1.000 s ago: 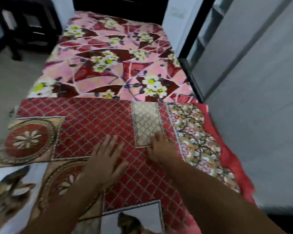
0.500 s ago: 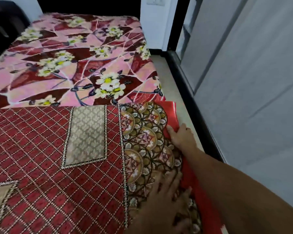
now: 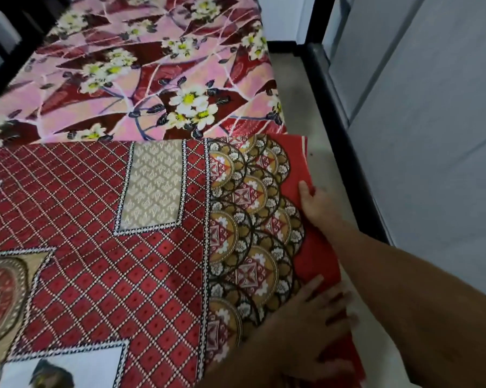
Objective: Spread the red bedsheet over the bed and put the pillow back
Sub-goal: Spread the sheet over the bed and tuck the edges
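Currently, head view: red bedsheet lies flat from 6 to 9 o'clock, far edge overlapping pink floral sheet at 12 o'clock. R hand, at 3 o'clock, pinches the plain red border: thumb on top, fingers hidden under the edge. L hand, at 5 o'clock, presses flat on same border, fingers spread, holding nothing. Grey floor runs beside the border, approx. 2 o'clock.
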{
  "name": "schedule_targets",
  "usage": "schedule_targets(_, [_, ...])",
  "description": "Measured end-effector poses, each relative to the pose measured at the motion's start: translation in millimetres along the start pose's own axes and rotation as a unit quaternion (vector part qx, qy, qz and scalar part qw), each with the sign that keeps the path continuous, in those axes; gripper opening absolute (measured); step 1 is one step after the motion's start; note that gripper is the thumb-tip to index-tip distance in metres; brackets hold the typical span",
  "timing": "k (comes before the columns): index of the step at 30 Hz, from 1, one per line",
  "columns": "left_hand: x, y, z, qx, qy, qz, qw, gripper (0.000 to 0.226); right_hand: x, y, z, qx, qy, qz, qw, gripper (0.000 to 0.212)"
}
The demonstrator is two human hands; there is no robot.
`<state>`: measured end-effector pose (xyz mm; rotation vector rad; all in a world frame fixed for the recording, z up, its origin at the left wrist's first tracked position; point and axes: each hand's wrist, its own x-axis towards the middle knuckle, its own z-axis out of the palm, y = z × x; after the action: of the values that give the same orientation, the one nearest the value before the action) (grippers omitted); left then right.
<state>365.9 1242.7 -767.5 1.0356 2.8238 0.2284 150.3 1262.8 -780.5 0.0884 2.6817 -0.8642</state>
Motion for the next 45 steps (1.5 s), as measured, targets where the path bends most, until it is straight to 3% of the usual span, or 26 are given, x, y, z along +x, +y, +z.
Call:
schedule_targets(1, [-24,2,-12,-0.067,-0.038,-0.037,0.996,0.069,-11,12,-5,0.009,-0.041,-0.009,0.999,0.090])
schedule_targets(2, [-37,2,-6,-0.044,0.031,-0.056,0.997,0.068,-21,28,-8,0.015,-0.063,-0.016,0.998,0.099])
schedule_targets(4, [-51,9,-1,-0.045,0.011,-0.077,0.996,0.071,-44,49,-14,-0.016,-0.096,-0.014,0.995,0.102])
schedule_targets(7, [-57,16,-4,-0.061,-0.039,-0.032,0.997,0.075,-79,47,-28,-0.129,-0.030,-0.028,0.991,0.063])
schedule_targets(10, [-73,-19,-23,-0.064,0.047,-0.111,0.991,0.061,-99,7,-32,-0.272,0.077,-0.139,0.949,0.040])
schedule_targets(12, [-100,-63,-43,-0.050,0.107,-0.225,0.967,0.055,-105,-32,-21,-0.278,0.076,-0.207,0.935,0.035])
schedule_targets(15, [-169,-151,-59,-0.019,0.071,-0.382,0.921,0.055,-109,-90,9,-0.281,0.049,-0.285,0.915,0.028])
schedule_targets(18, [-247,-238,-63,0.032,0.021,-0.463,0.886,0.056,-110,-149,43,-0.255,0.025,-0.297,0.920,0.029])
schedule_targets(22, [-333,-324,-50,-0.007,-0.023,-0.562,0.827,0.067,-84,-214,103,-0.276,0.028,-0.275,0.921,0.029])
schedule_targets(29, [-372,-400,-30,-0.022,0.031,-0.574,0.818,0.066,-37,-285,185,-0.305,0.038,-0.330,0.893,0.048])
schedule_targets(31, [-374,-402,-19,-0.007,0.055,-0.567,0.822,0.065,-30,-301,192,-0.317,0.061,-0.293,0.900,0.047])
schedule_targets(34, [-375,-402,-14,0.013,0.057,-0.559,0.827,0.066,-38,-312,188,-0.393,0.141,-0.281,0.864,0.040])
schedule_targets(38, [-366,-389,-38,0.110,0.132,-0.514,0.840,0.079,-80,-293,174,-0.418,0.185,-0.386,0.801,0.035])
schedule_targets(41, [-330,-374,-70,0.127,0.170,-0.410,0.887,0.090,-105,-267,167,-0.340,0.190,-0.497,0.776,0.028])
schedule_targets(43, [-299,-365,-86,0.128,0.150,-0.364,0.910,0.079,-114,-259,164,-0.332,0.151,-0.528,0.766,0.030])
schedule_targets(45, [-276,-357,-96,0.131,0.096,-0.343,0.925,0.051,-118,-256,150,-0.348,0.101,-0.504,0.784,0.036])
